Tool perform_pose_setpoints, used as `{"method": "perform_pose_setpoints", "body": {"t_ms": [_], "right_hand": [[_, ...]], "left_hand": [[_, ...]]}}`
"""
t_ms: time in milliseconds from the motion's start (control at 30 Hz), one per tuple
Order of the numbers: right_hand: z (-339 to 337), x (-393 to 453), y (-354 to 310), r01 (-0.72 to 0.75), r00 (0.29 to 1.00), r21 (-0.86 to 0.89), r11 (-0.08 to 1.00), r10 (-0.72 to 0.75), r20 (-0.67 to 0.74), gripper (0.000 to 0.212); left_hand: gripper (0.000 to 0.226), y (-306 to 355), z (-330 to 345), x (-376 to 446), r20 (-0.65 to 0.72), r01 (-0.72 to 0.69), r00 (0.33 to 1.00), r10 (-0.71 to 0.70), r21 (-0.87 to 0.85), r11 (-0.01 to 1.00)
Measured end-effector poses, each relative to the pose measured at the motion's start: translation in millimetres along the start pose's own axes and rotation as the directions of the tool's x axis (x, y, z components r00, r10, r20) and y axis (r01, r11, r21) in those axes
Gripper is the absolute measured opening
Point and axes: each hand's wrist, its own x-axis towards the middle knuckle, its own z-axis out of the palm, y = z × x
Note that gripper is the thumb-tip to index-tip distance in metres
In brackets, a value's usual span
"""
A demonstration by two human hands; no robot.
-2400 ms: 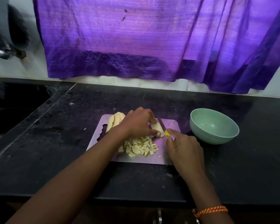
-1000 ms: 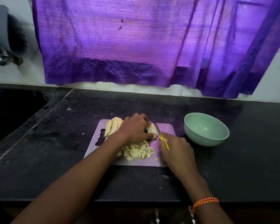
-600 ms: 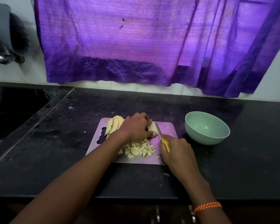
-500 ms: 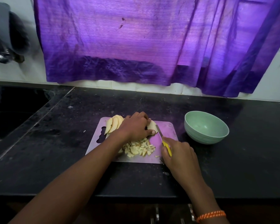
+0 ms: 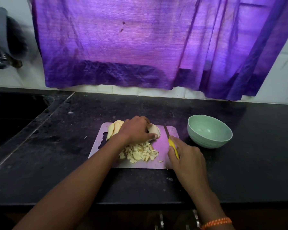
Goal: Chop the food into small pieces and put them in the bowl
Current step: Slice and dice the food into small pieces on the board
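Fingers (image 5: 154, 135) pin slices (image 5: 155, 130); bowl (image 5: 209, 131) w/o any pcs.

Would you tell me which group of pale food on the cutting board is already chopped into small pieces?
The diced pile at the board's near edge, below the left hand; the slices behind that hand and the piece it holds remain large.

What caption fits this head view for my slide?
Left hand steadies a slice on the cutting board; right hand holds a yellow-handled knife; the green bowl sits empty.
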Motion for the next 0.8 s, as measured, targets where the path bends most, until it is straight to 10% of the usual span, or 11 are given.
{"method": "perform_pose_setpoints", "body": {"t_ms": [800], "right_hand": [[9.9, 13.6, -12.1, 0.064, 0.984, -0.135, 0.989, -0.04, 0.174, 0.042]], "left_hand": [[0.056, 0.6, 2.9, 1.0, -0.008, 0.011, 1.0, -0.011, 0.0, 1.0]]}}
